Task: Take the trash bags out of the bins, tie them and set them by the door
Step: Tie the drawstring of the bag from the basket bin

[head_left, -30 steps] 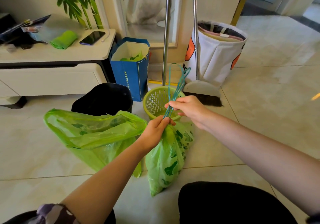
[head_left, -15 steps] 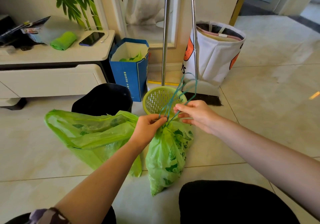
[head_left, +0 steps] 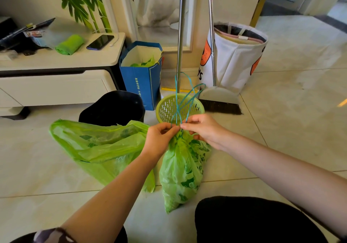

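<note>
Trash bags, two of them in thin green plastic, sit on the pale tiled floor (head_left: 281,130) between the person's knees and the bins. The nearer one, a green printed plastic bag (head_left: 181,175), stands gathered at its neck, and both hands meet right at that neck. The left hand (head_left: 159,139) has thumb and fingertips pinched together on the teal drawstring cords (head_left: 181,99) where they leave the bag; the right hand (head_left: 203,128) pinches the same cords from the other side, fingertips almost touching the left's. Above the hands the cords rise in loose crossing loops.

To the left lies the second bag, a larger translucent green plastic bag (head_left: 97,147), slumped on its side with its mouth unsecured, touching the left forearm. Just behind it stands a black round bin (head_left: 112,107), and beside that, right behind the loops, a small light-green perforated plastic basket (head_left: 167,107), with no liner visible in either.

Against the wall there is a blue paper carrier bag (head_left: 141,84) with green scraps in it, a metal-handled broom (head_left: 218,96) with its bristles on the tiles, and a white fabric hamper with orange patches (head_left: 236,58). On the low white cabinet (head_left: 56,84) at left rest a dark phone (head_left: 100,42) and a rolled green cloth (head_left: 69,44).
</note>
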Available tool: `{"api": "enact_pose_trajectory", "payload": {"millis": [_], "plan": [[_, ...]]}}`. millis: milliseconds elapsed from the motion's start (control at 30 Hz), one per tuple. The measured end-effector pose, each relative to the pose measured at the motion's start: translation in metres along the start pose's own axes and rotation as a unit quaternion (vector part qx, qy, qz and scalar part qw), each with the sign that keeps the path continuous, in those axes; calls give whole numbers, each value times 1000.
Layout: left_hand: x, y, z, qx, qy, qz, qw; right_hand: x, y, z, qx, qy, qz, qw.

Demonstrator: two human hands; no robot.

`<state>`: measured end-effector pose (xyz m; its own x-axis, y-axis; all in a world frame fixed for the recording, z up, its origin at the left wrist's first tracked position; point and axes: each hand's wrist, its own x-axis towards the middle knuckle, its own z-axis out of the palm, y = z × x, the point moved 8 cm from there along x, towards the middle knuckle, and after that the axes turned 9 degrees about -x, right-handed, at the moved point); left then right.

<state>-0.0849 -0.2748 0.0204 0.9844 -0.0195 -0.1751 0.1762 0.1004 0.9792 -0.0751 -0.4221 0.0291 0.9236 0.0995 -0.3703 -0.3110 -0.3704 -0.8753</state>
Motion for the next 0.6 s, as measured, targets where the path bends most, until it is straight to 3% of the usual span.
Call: {"api": "enact_pose_trajectory", "payload": {"millis": [200, 333, 433, 533, 600], "plan": [[3, -12, 2, -189, 1, -73, 979, -2, 20, 1, 213, 1, 98, 972], [4, -11, 13, -220, -32, -70, 972, -11, 18, -1, 289, -5, 98, 952], [7, -3, 15, -167, -42, -54, 984, -17, 11, -9, 292, 9, 64, 954], [7, 15, 20, -5, -62, 5, 998, -27, -3, -22, 224, 33, -7, 974], [8, 24, 27, 107, -87, 44, 989, -35, -17, -30, 146, 46, -67, 986]]}}
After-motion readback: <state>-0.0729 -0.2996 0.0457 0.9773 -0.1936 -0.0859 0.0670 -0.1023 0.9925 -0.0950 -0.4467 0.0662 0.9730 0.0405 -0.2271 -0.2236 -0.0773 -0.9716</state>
